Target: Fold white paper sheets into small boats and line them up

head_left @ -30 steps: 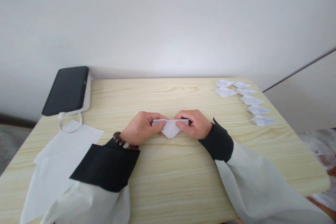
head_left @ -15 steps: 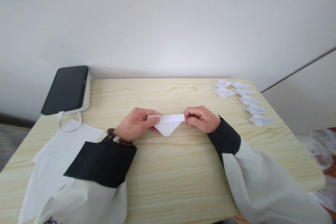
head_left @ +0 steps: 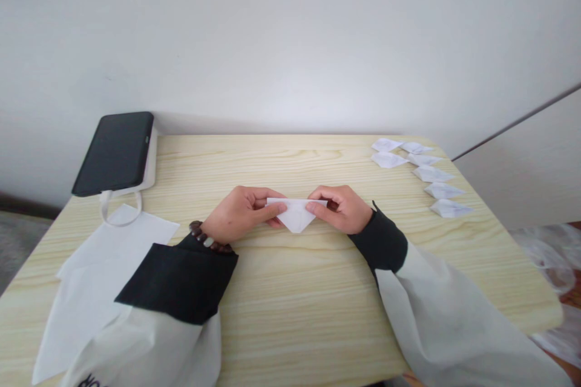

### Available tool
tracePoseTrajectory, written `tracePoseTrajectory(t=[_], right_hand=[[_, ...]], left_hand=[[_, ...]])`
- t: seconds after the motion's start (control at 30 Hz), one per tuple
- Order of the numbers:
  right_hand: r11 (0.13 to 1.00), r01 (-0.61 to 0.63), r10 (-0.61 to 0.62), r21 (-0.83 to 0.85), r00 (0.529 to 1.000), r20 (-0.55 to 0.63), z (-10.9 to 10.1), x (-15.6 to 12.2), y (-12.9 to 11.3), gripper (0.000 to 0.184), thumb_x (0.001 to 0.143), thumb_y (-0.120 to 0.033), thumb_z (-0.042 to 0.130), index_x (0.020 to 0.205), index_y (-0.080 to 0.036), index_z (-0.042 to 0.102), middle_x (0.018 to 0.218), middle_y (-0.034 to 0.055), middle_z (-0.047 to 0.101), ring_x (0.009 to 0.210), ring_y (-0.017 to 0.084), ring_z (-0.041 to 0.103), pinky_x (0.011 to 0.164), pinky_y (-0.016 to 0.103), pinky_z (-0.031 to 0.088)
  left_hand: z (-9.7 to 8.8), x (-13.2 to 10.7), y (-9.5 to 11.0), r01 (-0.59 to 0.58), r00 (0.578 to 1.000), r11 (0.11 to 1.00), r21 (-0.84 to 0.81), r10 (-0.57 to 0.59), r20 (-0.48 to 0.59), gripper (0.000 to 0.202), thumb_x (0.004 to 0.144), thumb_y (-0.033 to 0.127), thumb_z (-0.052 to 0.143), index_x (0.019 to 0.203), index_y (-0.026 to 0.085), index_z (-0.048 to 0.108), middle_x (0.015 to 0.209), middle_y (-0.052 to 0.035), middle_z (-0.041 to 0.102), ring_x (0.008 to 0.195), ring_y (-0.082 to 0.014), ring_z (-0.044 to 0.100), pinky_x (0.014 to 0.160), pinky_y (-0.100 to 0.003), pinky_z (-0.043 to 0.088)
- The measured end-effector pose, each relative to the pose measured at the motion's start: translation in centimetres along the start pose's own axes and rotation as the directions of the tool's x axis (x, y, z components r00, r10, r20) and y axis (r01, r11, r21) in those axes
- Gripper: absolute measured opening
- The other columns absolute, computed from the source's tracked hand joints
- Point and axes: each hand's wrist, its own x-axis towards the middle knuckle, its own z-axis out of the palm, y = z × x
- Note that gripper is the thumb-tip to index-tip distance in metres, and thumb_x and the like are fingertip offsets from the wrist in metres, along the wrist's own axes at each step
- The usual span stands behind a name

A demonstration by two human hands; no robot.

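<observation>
A small folded white paper (head_left: pixel 296 216), a downward-pointing triangle with a flat top band, is held just above the middle of the light wooden table (head_left: pixel 290 302). My left hand (head_left: pixel 239 214) pinches its left end with thumb and fingers closed. My right hand (head_left: pixel 341 208) pinches its right end the same way. A dark bead bracelet (head_left: pixel 207 240) sits on my left wrist.
Several finished folded paper pieces (head_left: pixel 422 175) lie in rows at the table's far right. Flat white sheets (head_left: pixel 97 278) lie at the left, partly under my left sleeve. A dark phone (head_left: pixel 115 153) rests on a white stand with a cable loop at the far left.
Both hands lifted the paper slightly and spread apart, then came back together, so the fingers now sit closer to the paper's middle again.
</observation>
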Motion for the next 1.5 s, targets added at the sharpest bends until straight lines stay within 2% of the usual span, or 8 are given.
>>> tracePoseTrajectory(t=[0.13,0.27,0.37,0.47,0.63,0.87,1.27,1.5], right_hand=[[0.999,0.029,-0.032,-0.030,0.993,-0.113,0.0,0.1,0.4,0.021,0.086,-0.033,0.053,0.078,-0.016,0.060,0.061,-0.0010,0.057,0.048,0.007,0.043,0.046,0.020,0.034],[0.976,0.136,-0.184,-0.169,0.931,-0.314,0.0,0.1,0.5,0.016,0.085,-0.032,0.057,0.079,-0.018,0.063,0.075,0.0039,0.064,0.059,0.011,0.052,0.052,0.023,0.041],[0.951,0.165,-0.258,-0.261,0.889,-0.379,-0.1,0.1,0.5,0.012,0.083,-0.031,0.061,0.078,-0.020,0.064,0.077,0.0047,0.064,0.061,0.012,0.054,0.051,0.024,0.043],[0.924,0.230,-0.331,-0.306,0.882,-0.336,-0.2,0.0,0.7,0.008,0.082,-0.028,0.063,0.081,-0.020,0.065,0.079,0.0048,0.064,0.059,0.011,0.054,0.050,0.023,0.044],[0.868,0.302,-0.398,-0.394,0.898,-0.190,-0.4,0.0,1.1,0.012,0.087,-0.022,0.056,0.082,-0.022,0.067,0.084,0.0046,0.066,0.076,0.014,0.060,0.068,0.026,0.049],[0.826,0.351,-0.413,-0.441,0.909,-0.050,-0.4,0.3,1.7,0.011,0.084,-0.025,0.059,0.081,-0.021,0.069,0.082,0.0052,0.066,0.074,0.015,0.056,0.071,0.030,0.047],[0.889,0.236,-0.304,-0.392,0.945,-0.121,-0.6,0.2,2.1,0.014,0.086,-0.026,0.058,0.082,-0.018,0.070,0.076,0.0049,0.065,0.072,0.015,0.057,0.069,0.029,0.046],[0.939,0.138,-0.192,-0.314,0.970,-0.149,-0.4,0.3,1.6,0.012,0.083,-0.025,0.059,0.077,-0.016,0.065,0.072,0.0040,0.060,0.065,0.013,0.054,0.063,0.027,0.043]], left_hand=[[0.0,0.0,-0.3,-0.068,0.998,0.997,-0.030,0.068,0.010,0.034,0.073,0.043,0.064,0.092,0.015,0.071,0.078,-0.0038,0.074,0.067,-0.0157,0.068,0.064,-0.025,0.056],[0.0,-0.1,-0.5,-0.160,0.972,0.980,0.120,0.178,-0.157,0.033,0.073,0.044,0.065,0.089,0.016,0.072,0.079,-0.0031,0.073,0.069,-0.0158,0.066,0.067,-0.025,0.055],[0.0,-0.1,-0.5,-0.212,0.928,0.955,0.209,0.264,-0.264,0.027,0.071,0.042,0.067,0.083,0.019,0.073,0.085,-0.0026,0.073,0.077,-0.0171,0.066,0.074,-0.026,0.054],[-0.2,0.0,-0.7,-0.283,0.893,0.916,0.283,0.359,-0.272,0.019,0.074,0.038,0.066,0.081,0.021,0.072,0.088,-0.0019,0.073,0.083,-0.0172,0.065,0.079,-0.026,0.052],[-0.7,0.3,-1.2,-0.438,0.818,0.738,0.513,0.564,-0.114,0.015,0.082,0.029,0.057,0.084,0.023,0.071,0.093,-0.0023,0.070,0.086,-0.0148,0.063,0.082,-0.025,0.049],[-0.9,0.8,-2.3,-0.480,0.750,0.477,0.736,0.658,0.062,0.019,0.085,0.029,0.056,0.085,0.021,0.073,0.087,-0.0056,0.067,0.083,-0.0167,0.058,0.076,-0.028,0.047],[-0.7,1.0,-2.6,-0.396,0.814,0.501,0.770,0.580,0.041,0.027,0.089,0.027,0.048,0.103,0.019,0.070,0.084,-0.0064,0.063,0.077,-0.0163,0.057,0.068,-0.028,0.044],[-0.6,1.0,-2.6,-0.388,0.814,0.513,0.765,0.581,0.024,0.026,0.089,0.029,0.048,0.099,0.019,0.071,0.083,-0.0061,0.063,0.075,-0.0162,0.056,0.067,-0.028,0.043]])
